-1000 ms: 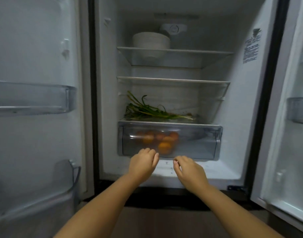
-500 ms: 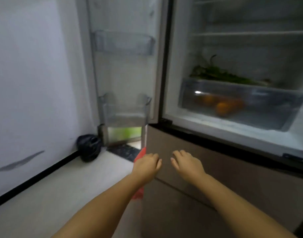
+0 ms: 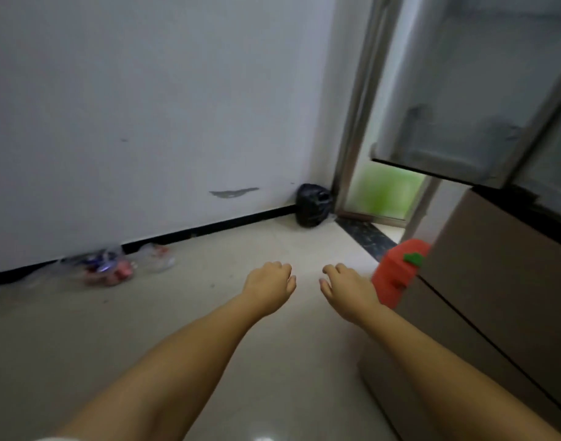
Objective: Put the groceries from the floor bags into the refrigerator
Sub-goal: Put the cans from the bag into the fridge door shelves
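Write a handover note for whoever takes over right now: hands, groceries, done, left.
Left hand and right hand: both empty, fingers relaxed, held out over the floor.
Groceries: clear plastic bags with red and blue items lie on the floor by the wall, blurred.
Refrigerator door stands open at right; its inside is out of view.
Left: pick up the bags' contents and shelve them.
Unclear: black bag in the corner and red object beside the fridge may not be groceries.

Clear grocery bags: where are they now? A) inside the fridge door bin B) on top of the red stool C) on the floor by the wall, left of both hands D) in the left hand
C: the clear bags lie on the floor against the wall's baseboard, while the left hand and right hand hold nothing.
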Available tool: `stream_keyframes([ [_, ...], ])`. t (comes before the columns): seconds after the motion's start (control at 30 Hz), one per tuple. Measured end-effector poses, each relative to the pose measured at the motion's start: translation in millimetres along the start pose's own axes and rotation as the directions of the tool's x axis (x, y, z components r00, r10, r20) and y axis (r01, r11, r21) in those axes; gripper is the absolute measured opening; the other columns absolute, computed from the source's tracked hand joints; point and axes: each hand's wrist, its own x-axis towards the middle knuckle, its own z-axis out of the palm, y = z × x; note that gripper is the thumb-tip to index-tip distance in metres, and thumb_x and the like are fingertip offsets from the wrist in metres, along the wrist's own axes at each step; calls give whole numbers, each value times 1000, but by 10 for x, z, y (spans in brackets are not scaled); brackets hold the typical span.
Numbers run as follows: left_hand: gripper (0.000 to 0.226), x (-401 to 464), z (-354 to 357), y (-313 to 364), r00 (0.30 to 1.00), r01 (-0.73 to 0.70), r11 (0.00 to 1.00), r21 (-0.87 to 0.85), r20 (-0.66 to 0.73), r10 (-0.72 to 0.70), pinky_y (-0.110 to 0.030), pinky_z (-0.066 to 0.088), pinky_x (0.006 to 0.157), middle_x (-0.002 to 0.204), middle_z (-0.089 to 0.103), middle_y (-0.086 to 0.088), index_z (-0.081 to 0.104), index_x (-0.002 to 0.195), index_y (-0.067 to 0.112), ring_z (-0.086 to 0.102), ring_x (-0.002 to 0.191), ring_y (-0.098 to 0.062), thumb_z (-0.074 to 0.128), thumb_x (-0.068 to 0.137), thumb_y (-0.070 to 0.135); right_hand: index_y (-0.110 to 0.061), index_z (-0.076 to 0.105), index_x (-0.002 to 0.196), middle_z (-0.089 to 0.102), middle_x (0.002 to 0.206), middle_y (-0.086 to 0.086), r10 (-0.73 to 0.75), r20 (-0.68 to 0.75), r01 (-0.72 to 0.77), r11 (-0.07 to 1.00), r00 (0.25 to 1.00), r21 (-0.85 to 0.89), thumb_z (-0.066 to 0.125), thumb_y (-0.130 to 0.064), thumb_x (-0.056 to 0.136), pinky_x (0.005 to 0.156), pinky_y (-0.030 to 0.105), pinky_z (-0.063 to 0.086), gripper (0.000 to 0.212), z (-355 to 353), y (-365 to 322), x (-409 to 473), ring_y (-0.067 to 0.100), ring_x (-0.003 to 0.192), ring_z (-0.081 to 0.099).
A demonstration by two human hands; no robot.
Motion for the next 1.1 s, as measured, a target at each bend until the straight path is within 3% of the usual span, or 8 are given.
stream_keyframes([
  [0.13, 32, -541, -217, -1196, 983, 185, 983, -5, 9, -185, -39, 47, 81, 108, 59, -11, 55, 104, 8, 55, 98, -30, 35, 99, 32, -17, 45, 129, 52, 126, 6, -92, 48, 91, 996, 995, 14, 31, -38, 100, 83, 36, 45, 39, 187, -953, 283, 27, 110, 53],
  [0.3, 27, -1263, -590, -2699, 912, 408, 910, -79, -13, -410, -39, 49, 77, 99, 64, -15, 58, 90, 9, 60, 93, -35, 41, 94, 30, -17, 44, 131, 51, 129, 6, -176, 103, 171, 984, 979, 54, 29, -38, 100, 85, 37, 47, 40, 490, -2378, 518, 26, 110, 53],
  [0.57, 28, -1935, -1186, -4325, 826, 554, 832, -30, -104, -554, -40, 47, 80, 107, 62, -14, 57, 97, 7, 57, 100, -33, 39, 97, 29, -15, 44, 129, 51, 127, 8, -379, 158, 368, 925, 912, 99, 31, -38, 100, 86, 38, 48, 39, 770, -4384, 976, 27, 110, 54],
  [0.9, 30, -1448, -1067, -5623, 778, 625, 779, -51, -42, -627, -35, 44, 81, 112, 60, -13, 59, 100, 8, 56, 102, -31, 38, 97, 29, -15, 42, 131, 50, 128, 10, -478, 248, 472, 877, 843, 87, 31, -37, 100, 83, 39, 47, 40, 1172, -5381, 2306, 31, 107, 57],
  [1.1, 30, -1008, -1109, -6518, 680, 727, 677, -117, -12, -733, -34, 44, 73, 101, 63, -13, 58, 89, 9, 59, 93, -32, 37, 97, 30, -16, 41, 134, 48, 132, 8, -527, 330, 533, 842, 783, 82, 31, -37, 100, 86, 36, 45, 41, 1450, -5908, 3349, 29, 111, 56],
])
